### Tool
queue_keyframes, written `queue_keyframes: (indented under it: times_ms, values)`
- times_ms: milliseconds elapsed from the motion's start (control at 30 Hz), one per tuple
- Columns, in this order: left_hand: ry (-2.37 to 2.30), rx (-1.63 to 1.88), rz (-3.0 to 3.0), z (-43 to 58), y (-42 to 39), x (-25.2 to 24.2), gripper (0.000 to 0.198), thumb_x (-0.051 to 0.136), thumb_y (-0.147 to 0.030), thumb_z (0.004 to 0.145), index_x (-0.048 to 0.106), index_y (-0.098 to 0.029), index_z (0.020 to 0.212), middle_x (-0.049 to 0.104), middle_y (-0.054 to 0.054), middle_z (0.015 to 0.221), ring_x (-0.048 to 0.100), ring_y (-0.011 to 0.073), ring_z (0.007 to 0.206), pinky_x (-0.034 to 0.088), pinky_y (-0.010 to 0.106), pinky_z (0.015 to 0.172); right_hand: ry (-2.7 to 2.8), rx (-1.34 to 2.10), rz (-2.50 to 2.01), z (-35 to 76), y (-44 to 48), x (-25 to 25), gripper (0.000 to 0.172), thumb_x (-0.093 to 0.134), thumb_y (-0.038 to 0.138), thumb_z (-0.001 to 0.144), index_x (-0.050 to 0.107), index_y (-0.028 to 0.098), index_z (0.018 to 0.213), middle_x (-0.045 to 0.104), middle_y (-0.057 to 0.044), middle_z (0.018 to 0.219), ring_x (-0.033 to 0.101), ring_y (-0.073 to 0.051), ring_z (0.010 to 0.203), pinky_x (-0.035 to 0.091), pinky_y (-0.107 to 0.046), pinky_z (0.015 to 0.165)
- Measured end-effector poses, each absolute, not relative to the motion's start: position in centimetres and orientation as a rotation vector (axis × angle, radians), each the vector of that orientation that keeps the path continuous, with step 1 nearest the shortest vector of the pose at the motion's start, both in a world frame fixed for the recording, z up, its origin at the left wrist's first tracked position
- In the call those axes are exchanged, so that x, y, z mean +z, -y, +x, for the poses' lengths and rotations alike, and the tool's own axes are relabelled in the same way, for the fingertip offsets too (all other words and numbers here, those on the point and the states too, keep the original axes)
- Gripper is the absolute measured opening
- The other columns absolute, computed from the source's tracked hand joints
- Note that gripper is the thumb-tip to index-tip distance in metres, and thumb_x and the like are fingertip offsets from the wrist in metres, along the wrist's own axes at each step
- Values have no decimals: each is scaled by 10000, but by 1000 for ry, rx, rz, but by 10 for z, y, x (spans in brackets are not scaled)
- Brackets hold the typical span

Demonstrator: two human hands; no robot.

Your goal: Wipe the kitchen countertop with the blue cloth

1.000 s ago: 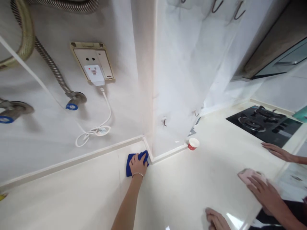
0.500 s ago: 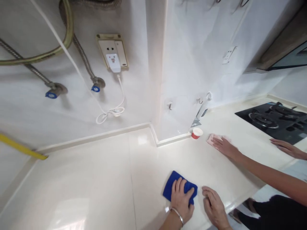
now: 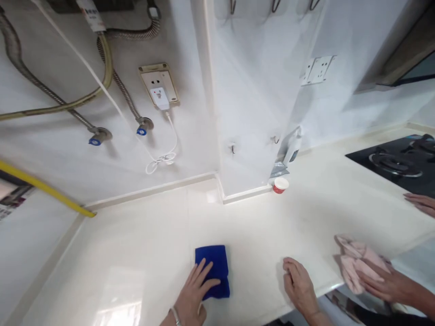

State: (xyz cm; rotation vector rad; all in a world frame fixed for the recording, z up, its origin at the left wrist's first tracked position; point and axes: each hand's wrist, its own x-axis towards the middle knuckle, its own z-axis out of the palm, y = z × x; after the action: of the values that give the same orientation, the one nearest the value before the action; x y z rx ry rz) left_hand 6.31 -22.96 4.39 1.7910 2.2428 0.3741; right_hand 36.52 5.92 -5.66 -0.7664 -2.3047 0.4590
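Observation:
My left hand, with a bracelet at the wrist, presses on a folded blue cloth lying on the white countertop. Its fingers spread over the left and lower part of the cloth and hold it against the surface. Further right, my right hand rests near the counter's front edge, its fingers loosely curled and nothing visible in them. A wide gap of countertop separates it from the blue cloth.
Another person's hand holds a pink cloth at the counter edge; their other hand is by the black gas stove. A red-and-white tub stands near the wall corner. A yellow pipe enters the counter at left.
My left hand has slid the blue cloth leftward over the countertop. The other person's pink cloth has moved from beside the tub to the front edge. The view has shifted slightly.

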Motion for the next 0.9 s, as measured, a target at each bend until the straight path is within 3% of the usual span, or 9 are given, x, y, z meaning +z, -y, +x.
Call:
queue_keyframes:
  times_ms: [100,167,300,400,567,700,900]
  values:
    - [-2464,414,1620,76,219,46,763,492,-161,820,362,-354,1547,289,12,1688,150,261,1583,296,555,1260,2280,462,-770,364,-59,-57,166,451,159,920,574,226,1009,644,-94,1123,625,-242,1048,536,-444,914]
    - [-2705,433,1408,92,196,33,663,471,-264,909,343,-329,1557,348,59,1665,165,300,1577,312,598,1242,2278,458,-756,363,-59,-58,175,465,153,904,578,230,1014,646,-88,1122,630,-237,1035,544,-428,901]
    - [-3026,391,1180,121,151,-1,651,565,-381,883,419,-346,1516,376,97,1647,84,417,1568,193,738,1221,2250,456,-741,360,-62,-61,213,458,123,876,576,238,1011,649,-75,1097,649,-224,1004,572,-392,869]
    - [-3073,354,1190,126,138,-12,655,589,-417,863,451,-341,1499,374,133,1643,93,468,1555,146,780,1197,2239,467,-746,359,-65,-62,230,453,119,880,582,242,1025,653,-74,1103,661,-221,994,587,-385,857]
    - [-3100,285,1222,111,125,-9,638,565,-404,877,431,-377,1500,400,108,1634,171,438,1554,235,748,1185,2235,435,-778,359,-63,-61,215,452,161,922,601,237,1057,671,-93,1110,673,-232,997,598,-400,859]
    - [-3069,260,1178,93,99,-2,618,560,-385,889,448,-326,1494,374,161,1640,202,471,1537,200,748,1192,2220,365,-748,357,-63,-58,193,465,179,934,603,231,1058,685,-98,1080,687,-228,973,610,-374,820]
    - [-3108,144,1138,52,51,8,580,517,-396,923,426,-374,1496,390,123,1639,236,436,1538,249,710,1187,2238,328,-743,358,-67,-57,161,464,210,940,614,237,994,699,-103,1054,706,-232,923,616,-354,752]
